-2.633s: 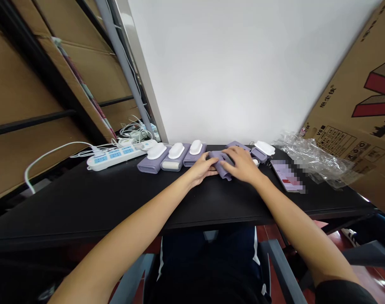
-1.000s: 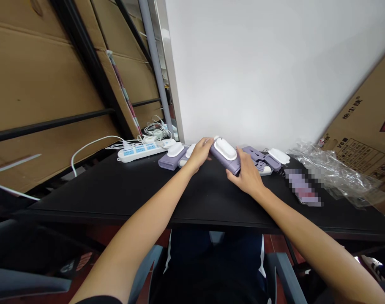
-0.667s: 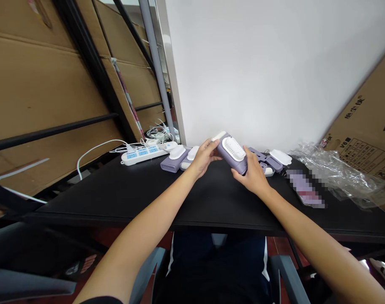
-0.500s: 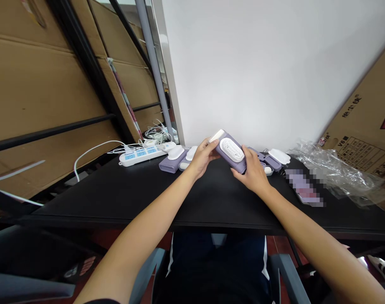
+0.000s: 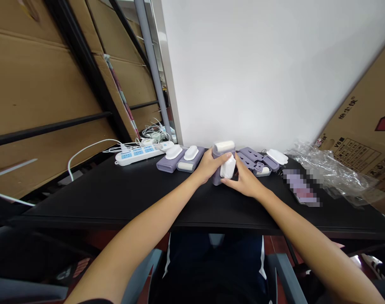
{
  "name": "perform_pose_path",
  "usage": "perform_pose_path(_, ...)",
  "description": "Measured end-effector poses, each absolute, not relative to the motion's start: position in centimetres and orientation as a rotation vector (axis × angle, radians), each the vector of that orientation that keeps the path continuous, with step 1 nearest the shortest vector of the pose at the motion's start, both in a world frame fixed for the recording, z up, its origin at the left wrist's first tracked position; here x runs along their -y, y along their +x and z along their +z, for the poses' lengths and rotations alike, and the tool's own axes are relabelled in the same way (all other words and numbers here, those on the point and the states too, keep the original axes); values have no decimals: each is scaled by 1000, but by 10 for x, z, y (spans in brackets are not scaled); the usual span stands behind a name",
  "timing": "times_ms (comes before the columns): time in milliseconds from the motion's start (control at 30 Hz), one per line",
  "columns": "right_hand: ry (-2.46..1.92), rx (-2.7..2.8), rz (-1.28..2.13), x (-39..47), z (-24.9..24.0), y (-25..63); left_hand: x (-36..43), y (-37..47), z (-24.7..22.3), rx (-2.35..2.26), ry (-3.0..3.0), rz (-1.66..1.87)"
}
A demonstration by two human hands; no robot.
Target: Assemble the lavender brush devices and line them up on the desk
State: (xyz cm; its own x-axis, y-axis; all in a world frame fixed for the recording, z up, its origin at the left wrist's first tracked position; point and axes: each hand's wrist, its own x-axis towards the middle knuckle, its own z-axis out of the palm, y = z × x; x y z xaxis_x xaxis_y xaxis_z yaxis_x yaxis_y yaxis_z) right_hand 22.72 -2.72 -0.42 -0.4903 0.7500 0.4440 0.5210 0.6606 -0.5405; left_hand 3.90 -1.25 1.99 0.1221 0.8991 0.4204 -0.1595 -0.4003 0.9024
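Note:
A purple case (image 5: 217,179) with a white rounded end is raised on end above the table, its white end at the top. On its face sits a white oval bristled piece (image 5: 227,167). My left hand (image 5: 208,166) grips the case from the left, thumb across to the white piece. From the right, my right hand (image 5: 247,180) closes around the same case and white piece, its far fingers hidden. Just left lie two similar purple cases (image 5: 189,159) with white oval tops. Right of my hands lie loose purple parts (image 5: 249,155) and a white oval part (image 5: 276,156).
The black table (image 5: 129,190) runs across in front of me. A white power strip (image 5: 138,155) with cables lies at left. At right are a phone with a blurred screen (image 5: 301,188), crumpled clear plastic (image 5: 334,171) and a large cardboard box (image 5: 363,126). A white wall stands behind.
The case has swung from a slant with its bristled face towards me to upright, lower down, with the bristled piece turned to the right. Both hands have come closer together around it.

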Motion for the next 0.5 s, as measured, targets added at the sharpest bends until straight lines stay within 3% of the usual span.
perform_pose_path(100, -923, 2178, 569, 19, 2, 239, 17, 35, 26, -961, 1793, 1519)
perform_pose_path(200, -933, 2025, 583, 15, 3, 246, 23, 36, 28, -1192, 2110, 1376)
perform_pose_path(367, -1055, 2035, 341, 23, 2, 240, 23, 45, 14, -1301, 2507, 1028)
perform_pose_path(500, -1134, 2054, 248, 29, 3, 233, 17, 50, 5, -1236, 2629, 957)
